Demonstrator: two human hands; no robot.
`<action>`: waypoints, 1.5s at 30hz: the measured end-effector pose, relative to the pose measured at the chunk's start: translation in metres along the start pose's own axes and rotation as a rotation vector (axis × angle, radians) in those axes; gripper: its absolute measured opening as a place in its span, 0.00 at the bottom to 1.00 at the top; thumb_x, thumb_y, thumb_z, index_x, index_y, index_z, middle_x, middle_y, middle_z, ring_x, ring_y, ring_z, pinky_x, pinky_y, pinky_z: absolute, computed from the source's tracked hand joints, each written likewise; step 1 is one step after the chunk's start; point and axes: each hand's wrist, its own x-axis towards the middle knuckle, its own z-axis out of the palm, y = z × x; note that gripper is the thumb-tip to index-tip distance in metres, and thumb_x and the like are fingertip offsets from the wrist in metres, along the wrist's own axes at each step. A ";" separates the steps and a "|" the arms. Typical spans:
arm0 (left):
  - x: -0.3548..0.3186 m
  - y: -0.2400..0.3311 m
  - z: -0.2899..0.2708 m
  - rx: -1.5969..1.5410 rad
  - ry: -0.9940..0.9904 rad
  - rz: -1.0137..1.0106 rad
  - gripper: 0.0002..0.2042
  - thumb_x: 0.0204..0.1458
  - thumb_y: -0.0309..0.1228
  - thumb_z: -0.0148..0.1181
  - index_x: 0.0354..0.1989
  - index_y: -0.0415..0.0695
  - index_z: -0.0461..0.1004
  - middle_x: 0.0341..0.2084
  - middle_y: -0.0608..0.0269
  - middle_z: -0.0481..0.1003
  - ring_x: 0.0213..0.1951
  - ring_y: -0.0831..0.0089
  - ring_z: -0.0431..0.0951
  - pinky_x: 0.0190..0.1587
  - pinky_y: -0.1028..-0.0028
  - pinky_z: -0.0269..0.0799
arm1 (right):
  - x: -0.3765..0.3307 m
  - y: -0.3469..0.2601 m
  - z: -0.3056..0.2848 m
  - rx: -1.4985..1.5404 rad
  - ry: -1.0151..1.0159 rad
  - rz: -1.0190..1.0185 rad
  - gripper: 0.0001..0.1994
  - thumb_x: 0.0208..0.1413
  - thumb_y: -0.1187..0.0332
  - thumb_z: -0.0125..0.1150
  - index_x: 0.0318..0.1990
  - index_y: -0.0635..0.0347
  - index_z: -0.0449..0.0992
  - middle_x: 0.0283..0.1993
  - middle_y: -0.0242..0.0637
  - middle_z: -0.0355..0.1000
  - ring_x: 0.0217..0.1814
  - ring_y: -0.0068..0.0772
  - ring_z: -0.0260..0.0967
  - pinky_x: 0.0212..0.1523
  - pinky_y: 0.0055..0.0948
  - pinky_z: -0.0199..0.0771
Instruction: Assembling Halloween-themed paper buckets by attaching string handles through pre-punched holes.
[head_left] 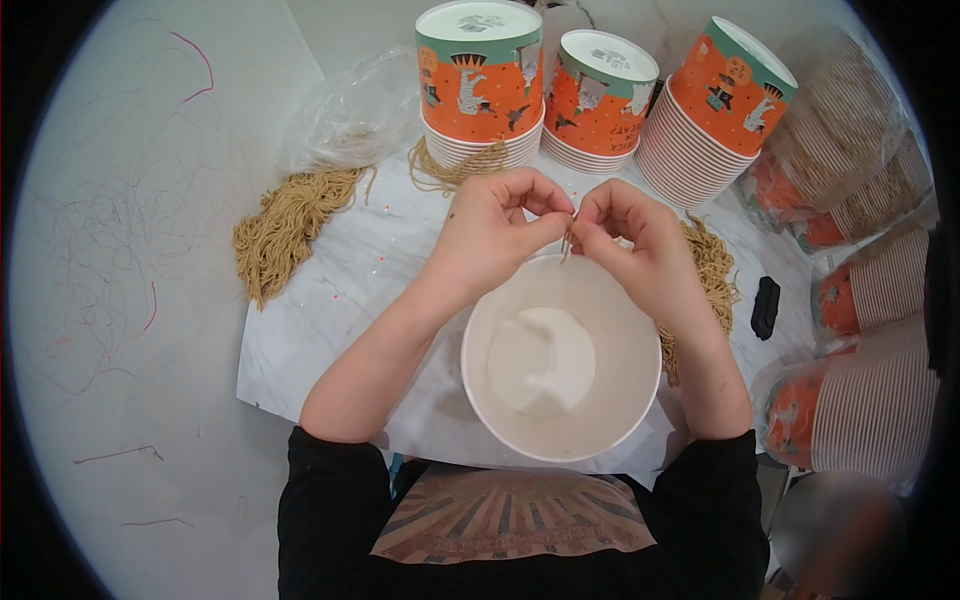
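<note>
From the head view, your left hand [490, 235] and your right hand [635, 245] meet above the big round white paper bucket [560, 360], which sits empty right in front of you. Both hands pinch one thin tan string [566, 243] between their fingertips. The string could slip out, because it is so thin and only the tips hold it. A pile of tan strings [285, 225] lies to your left, and another pile [712, 275] hides behind your right wrist. Stacks of orange paper buckets [480, 85] stand close behind your hands.
</note>
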 end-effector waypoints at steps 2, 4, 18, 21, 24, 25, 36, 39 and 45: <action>0.001 0.000 0.003 0.029 0.061 0.058 0.05 0.51 0.25 0.68 0.35 0.40 0.82 0.28 0.72 0.80 0.20 0.91 0.62 0.23 0.82 0.58 | 0.003 0.002 -0.003 0.096 0.013 0.037 0.05 0.61 0.74 0.61 0.37 0.66 0.72 0.32 0.30 0.74 0.34 0.17 0.72 0.37 0.21 0.73; -0.001 0.003 0.004 0.055 0.056 0.048 0.05 0.53 0.23 0.67 0.38 0.39 0.81 0.30 0.72 0.79 0.23 0.92 0.64 0.26 0.85 0.60 | 0.006 0.004 -0.005 0.287 -0.025 0.115 0.04 0.65 0.74 0.57 0.38 0.64 0.71 0.34 0.28 0.73 0.36 0.15 0.71 0.38 0.18 0.73; -0.003 0.003 0.004 0.040 0.070 0.041 0.06 0.57 0.22 0.67 0.42 0.37 0.79 0.34 0.70 0.79 0.27 0.94 0.66 0.29 0.89 0.62 | 0.012 0.014 -0.010 0.419 -0.131 0.170 0.05 0.69 0.70 0.57 0.44 0.61 0.71 0.36 0.26 0.72 0.37 0.12 0.70 0.39 0.16 0.72; -0.003 0.003 0.005 0.023 0.065 0.032 0.06 0.57 0.22 0.67 0.42 0.37 0.79 0.34 0.70 0.79 0.27 0.93 0.66 0.30 0.89 0.62 | 0.012 0.013 -0.009 0.433 -0.100 0.181 0.05 0.68 0.70 0.59 0.44 0.61 0.71 0.35 0.26 0.72 0.37 0.12 0.69 0.38 0.16 0.72; -0.002 0.002 0.005 0.014 0.067 0.039 0.06 0.56 0.22 0.67 0.42 0.38 0.79 0.33 0.70 0.79 0.25 0.94 0.65 0.28 0.88 0.61 | 0.012 0.013 -0.008 0.398 -0.064 0.174 0.05 0.67 0.71 0.60 0.43 0.62 0.72 0.35 0.25 0.72 0.35 0.11 0.70 0.37 0.16 0.72; -0.003 0.005 0.006 0.034 0.071 0.027 0.06 0.56 0.22 0.67 0.41 0.38 0.80 0.32 0.71 0.79 0.24 0.95 0.64 0.27 0.88 0.60 | 0.011 0.013 -0.009 0.362 -0.050 0.171 0.05 0.67 0.71 0.61 0.42 0.62 0.72 0.35 0.25 0.72 0.34 0.11 0.70 0.36 0.16 0.72; -0.008 0.012 0.011 0.127 0.126 0.048 0.05 0.53 0.21 0.67 0.38 0.39 0.80 0.29 0.74 0.78 0.20 0.95 0.57 0.23 0.87 0.54 | 0.008 0.006 -0.005 0.219 -0.025 0.129 0.06 0.66 0.71 0.61 0.43 0.66 0.76 0.34 0.26 0.74 0.35 0.13 0.72 0.36 0.16 0.73; -0.008 0.011 0.012 0.148 0.144 0.058 0.05 0.52 0.21 0.67 0.37 0.39 0.80 0.29 0.74 0.78 0.20 0.95 0.56 0.23 0.87 0.54 | 0.007 0.005 -0.005 0.230 -0.024 0.129 0.06 0.65 0.72 0.61 0.42 0.66 0.77 0.34 0.26 0.75 0.35 0.13 0.72 0.36 0.17 0.73; -0.008 0.010 0.011 0.192 0.168 0.078 0.08 0.51 0.22 0.67 0.39 0.39 0.79 0.29 0.74 0.77 0.20 0.94 0.56 0.23 0.86 0.54 | 0.006 0.003 -0.004 0.063 -0.013 0.083 0.06 0.62 0.73 0.64 0.40 0.67 0.78 0.35 0.28 0.77 0.34 0.13 0.73 0.37 0.18 0.74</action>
